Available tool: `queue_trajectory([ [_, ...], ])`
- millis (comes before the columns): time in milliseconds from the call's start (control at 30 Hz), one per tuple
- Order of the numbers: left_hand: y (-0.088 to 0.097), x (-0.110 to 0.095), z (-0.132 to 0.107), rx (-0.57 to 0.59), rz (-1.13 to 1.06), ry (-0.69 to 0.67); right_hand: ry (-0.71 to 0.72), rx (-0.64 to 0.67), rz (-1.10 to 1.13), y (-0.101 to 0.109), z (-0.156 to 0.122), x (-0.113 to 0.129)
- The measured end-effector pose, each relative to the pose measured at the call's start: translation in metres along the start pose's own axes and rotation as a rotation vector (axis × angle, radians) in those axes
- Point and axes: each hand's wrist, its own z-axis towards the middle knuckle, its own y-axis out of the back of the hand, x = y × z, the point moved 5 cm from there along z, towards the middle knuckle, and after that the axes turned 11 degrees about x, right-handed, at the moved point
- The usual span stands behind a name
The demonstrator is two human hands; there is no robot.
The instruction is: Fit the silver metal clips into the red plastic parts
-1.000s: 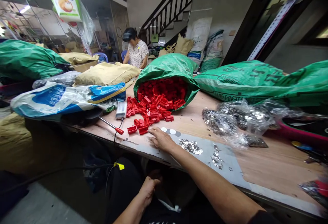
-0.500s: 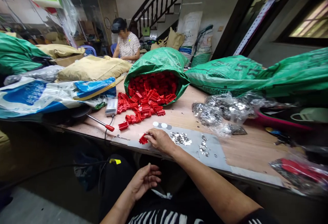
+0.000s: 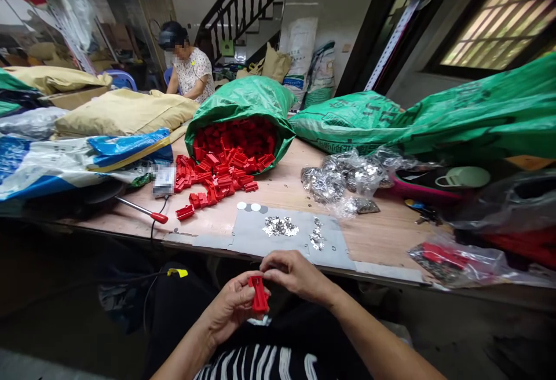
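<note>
In front of my body, my left hand grips a red plastic housing, a long piece with an open channel facing up. Thumb and fingers hold it from its left side. At the top end of that piece is my right hand, its thumb and fingertips pinched together; whatever they hold, if anything, is too small to make out. Beyond the hands, a grey sheet on the table carries a pile of small shiny metal pieces and a smaller group of metal pieces.
A green sack lies open, spilling red housings onto the table. Plastic bags of metal pieces are to the right. A red-tipped lever juts out at left. A person sits across the table.
My right hand has drawn back from the table edge with the red housing, which my left hand now holds. My left hand, previously empty, has closed. The view has shifted right.
</note>
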Motion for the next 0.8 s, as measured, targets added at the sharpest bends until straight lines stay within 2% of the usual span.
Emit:
queue_trajectory([
  [133,-0.003,-0.002,-0.001,-0.043,-0.02,-0.022,-0.234,-0.279,-0.282,0.057,-0.018,-0.032],
  [233,-0.006,-0.003,0.0,-0.067,-0.022,-0.051,-0.341,-0.306,-0.439,0.079,-0.02,-0.048],
  [333,-0.01,-0.006,0.001,-0.079,0.013,-0.089,-0.353,-0.268,-0.517,0.079,-0.011,-0.054],
  [433,-0.012,-0.009,0.001,-0.099,0.036,-0.128,-0.347,-0.284,-0.568,0.073,0.001,-0.055],
  [800,-0.008,-0.019,-0.003,-0.137,0.096,-0.219,-0.361,-0.297,-0.534,0.067,0.03,-0.057],
])
